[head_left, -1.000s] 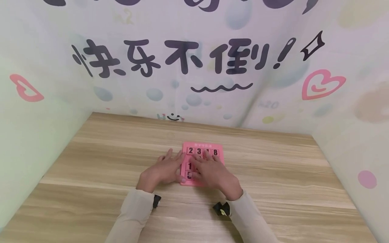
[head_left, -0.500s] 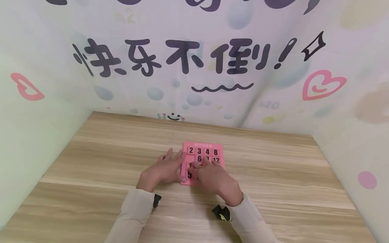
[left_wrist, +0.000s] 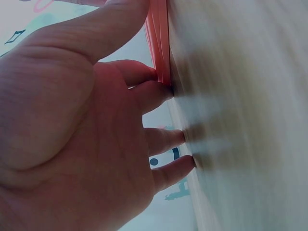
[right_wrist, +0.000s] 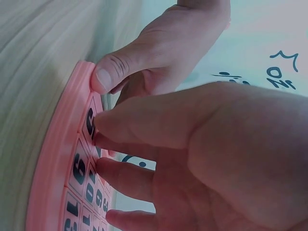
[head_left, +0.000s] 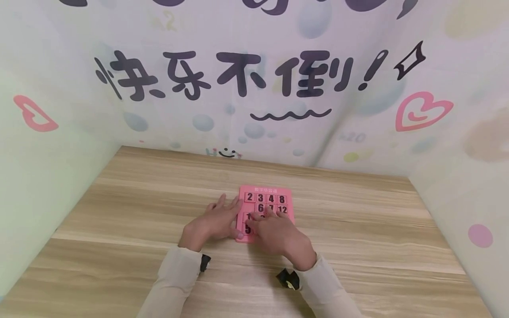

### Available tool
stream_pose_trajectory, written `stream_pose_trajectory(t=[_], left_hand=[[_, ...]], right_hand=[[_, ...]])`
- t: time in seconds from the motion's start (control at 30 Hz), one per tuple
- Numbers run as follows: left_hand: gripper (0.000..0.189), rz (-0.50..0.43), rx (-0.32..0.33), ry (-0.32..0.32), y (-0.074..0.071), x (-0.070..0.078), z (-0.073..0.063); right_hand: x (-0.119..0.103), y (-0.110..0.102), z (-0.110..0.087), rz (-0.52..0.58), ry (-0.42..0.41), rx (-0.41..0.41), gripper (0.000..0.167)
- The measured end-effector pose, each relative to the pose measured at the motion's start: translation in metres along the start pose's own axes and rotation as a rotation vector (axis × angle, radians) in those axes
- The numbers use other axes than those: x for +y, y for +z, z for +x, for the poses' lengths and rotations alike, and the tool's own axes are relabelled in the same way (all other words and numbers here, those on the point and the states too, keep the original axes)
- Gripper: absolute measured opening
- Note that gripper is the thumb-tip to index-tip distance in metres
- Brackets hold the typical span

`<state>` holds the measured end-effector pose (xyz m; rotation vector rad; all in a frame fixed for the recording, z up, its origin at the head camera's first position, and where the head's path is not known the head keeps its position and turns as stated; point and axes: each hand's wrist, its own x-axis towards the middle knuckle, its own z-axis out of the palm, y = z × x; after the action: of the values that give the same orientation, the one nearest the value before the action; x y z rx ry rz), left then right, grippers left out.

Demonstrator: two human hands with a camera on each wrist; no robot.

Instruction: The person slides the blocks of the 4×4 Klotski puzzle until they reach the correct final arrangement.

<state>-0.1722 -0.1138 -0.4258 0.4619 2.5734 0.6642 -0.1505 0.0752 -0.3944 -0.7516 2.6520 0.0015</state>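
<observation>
A pink number sliding puzzle [head_left: 265, 190] lies flat on the wooden table. Its far row reads 2, 3, 4, 8, and a gap shows at the left of the second row. My left hand [head_left: 214, 223] rests along the puzzle's left edge, its thumb on the near-left corner; in the left wrist view its spread fingertips reach the tabletop. Over the near part of the board is my right hand [head_left: 278, 233], fingertips on the tiles by the left column, around the 1 and 5. It hides several near tiles. The right wrist view shows its thumb at the 5 tile [right_wrist: 90, 119].
Wood-grain tabletop [head_left: 131, 212] surrounds the board. A white printed cloth wall [head_left: 222, 128] with dark lettering stands behind, and pale walls close off both sides. Dark bow-like pieces [head_left: 288, 279] sit by the sleeve cuffs.
My right hand has drawn back towards me and a little left, uncovering the 4, 6, 7 and 12 tiles. In the last half second it barely moves. My left hand stays in place.
</observation>
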Motion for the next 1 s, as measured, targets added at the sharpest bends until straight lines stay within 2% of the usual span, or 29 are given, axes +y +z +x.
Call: stream_pose_trajectory(t=[0.4, 1.0], left_hand=[[0.092, -0.011, -0.002, -0.009, -0.0001, -0.0002, -0.0010], [0.092, -0.016, -0.004, -0.008, -0.0015, 0.0012, -0.0017]], right_hand=[[-0.0019, -0.0002, 0.0010, 0.040, 0.020, -0.012, 0.047], [0.0004, 0.0019, 0.0042, 0.040, 0.022, -0.004, 0.050]])
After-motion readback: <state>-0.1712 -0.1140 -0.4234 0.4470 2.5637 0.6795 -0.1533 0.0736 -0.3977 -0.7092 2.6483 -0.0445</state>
